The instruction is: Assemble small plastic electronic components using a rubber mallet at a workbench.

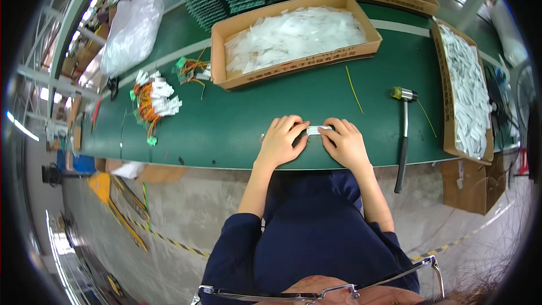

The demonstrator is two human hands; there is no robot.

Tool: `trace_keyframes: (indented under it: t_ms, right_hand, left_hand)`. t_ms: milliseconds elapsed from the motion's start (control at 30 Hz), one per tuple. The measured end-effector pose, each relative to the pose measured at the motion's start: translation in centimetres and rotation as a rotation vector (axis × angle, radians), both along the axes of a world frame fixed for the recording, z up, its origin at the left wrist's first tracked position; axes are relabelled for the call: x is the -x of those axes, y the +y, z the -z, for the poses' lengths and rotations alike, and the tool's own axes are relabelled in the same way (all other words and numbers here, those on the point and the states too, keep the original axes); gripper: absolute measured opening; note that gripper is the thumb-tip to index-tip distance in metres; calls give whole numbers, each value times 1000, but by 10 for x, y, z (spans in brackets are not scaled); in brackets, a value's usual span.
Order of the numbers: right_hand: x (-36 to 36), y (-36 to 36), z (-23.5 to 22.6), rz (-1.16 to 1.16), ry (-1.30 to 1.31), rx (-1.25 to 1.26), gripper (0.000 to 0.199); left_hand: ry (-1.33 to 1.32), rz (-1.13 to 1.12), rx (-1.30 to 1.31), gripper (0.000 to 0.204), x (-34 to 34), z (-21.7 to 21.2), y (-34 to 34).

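Bright, even daylight fills the room, strongest from the upper left, where the crumpled clear plastic bag (131,33) glares almost white. The flat green table top (237,118) takes only soft, short shadows. Its straight edges bow toward the black circular rim. The centre is sharp; the thin metal-framed glasses (316,291) at the bottom blur.

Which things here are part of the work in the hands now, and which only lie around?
In use: left hand, right hand, small white packet held between them.
Lying about: hammer, cardboard box of white packets, wire bundles, plastic bag.
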State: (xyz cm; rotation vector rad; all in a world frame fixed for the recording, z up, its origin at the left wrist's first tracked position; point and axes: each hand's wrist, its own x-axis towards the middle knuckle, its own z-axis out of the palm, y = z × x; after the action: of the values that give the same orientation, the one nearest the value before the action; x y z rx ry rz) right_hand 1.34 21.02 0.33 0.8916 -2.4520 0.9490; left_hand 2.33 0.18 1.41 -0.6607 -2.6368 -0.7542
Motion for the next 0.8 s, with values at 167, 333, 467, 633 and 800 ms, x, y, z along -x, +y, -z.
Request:
trace_keyframes:
  t_ms: [167, 333, 467, 633, 800]
  right_hand:
    - [-2, 5, 0, 36, 0, -31, 15]
    - [2, 13, 2, 52, 0, -47, 15]
    - [3, 12, 1, 50, 0, -42, 15]
    - [2, 10, 1, 45, -9, -58, 15]
    - [2, 7, 0, 43, 9, -18, 15]
  left_hand:
    - [-36, 28, -20, 27, -3, 2, 5]
    - [-77, 45, -46, 32, 3, 3, 13]
    - [-146, 45, -59, 31, 4, 0, 9]
    - [-218, 46, -72, 29, 4, -5, 5]
    - [-302, 64, -51, 29, 5, -5, 1]
